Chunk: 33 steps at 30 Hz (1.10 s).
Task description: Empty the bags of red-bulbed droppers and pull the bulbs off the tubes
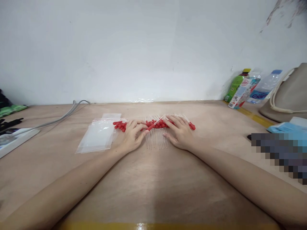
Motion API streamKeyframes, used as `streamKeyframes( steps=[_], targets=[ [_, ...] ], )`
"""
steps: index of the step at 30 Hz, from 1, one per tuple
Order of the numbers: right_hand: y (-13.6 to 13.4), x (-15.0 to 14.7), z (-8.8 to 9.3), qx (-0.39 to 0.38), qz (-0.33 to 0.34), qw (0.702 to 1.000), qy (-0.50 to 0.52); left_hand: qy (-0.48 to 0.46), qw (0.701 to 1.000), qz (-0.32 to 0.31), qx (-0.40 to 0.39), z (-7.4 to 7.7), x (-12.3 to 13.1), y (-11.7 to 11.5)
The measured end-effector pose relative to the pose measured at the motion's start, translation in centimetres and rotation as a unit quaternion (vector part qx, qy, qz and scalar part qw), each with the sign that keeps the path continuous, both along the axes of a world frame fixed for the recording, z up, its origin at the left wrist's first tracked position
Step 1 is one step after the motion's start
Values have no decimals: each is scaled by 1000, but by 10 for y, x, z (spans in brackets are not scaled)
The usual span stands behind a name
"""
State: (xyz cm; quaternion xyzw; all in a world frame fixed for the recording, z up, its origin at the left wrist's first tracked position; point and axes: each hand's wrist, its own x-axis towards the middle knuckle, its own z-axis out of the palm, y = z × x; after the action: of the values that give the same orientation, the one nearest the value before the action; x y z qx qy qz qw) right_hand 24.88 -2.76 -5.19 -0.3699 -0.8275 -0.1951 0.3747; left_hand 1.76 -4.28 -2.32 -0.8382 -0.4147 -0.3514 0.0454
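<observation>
My left hand (134, 135) pinches the red rubber bulb of a dropper (150, 127) between thumb and fingers. Its thin pale tube slants up to the right, close to the fingertips of my right hand (179, 131). That hand rests over a row of red-bulbed droppers (157, 124), fingers spread and thumb apart. Clear thin tubes (157, 140) lie side by side between my hands, pointing towards me. More red bulbs (120, 126) show left of my left hand, and another dropper (192, 126) lies beyond my right hand. Both hands partly cover the row.
Clear zip bags (98, 135) lie flat at the left, near a grey cable (62, 117). Bottles (263, 88) and a carton (242, 92) stand at the back right beside a beige bag (287, 92). A blue packet (287, 131) and a blurred dark object (278, 156) are at the right.
</observation>
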Motion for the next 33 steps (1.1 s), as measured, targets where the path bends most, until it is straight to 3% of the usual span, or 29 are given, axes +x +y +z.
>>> streamKeyframes(
  steps=[8,17,23,33],
  targets=[
    [14,-9,-2,18,-3,998,-53,8,999,-38,22,-12,-3,15],
    [12,-9,-4,23,20,998,-54,58,996,-52,36,-11,9,12],
    [14,-10,-6,4,52,997,-49,63,994,-57,63,-21,23,24],
    [18,-11,-10,-35,109,993,-22,74,989,-80,101,-22,21,27]
  ],
)
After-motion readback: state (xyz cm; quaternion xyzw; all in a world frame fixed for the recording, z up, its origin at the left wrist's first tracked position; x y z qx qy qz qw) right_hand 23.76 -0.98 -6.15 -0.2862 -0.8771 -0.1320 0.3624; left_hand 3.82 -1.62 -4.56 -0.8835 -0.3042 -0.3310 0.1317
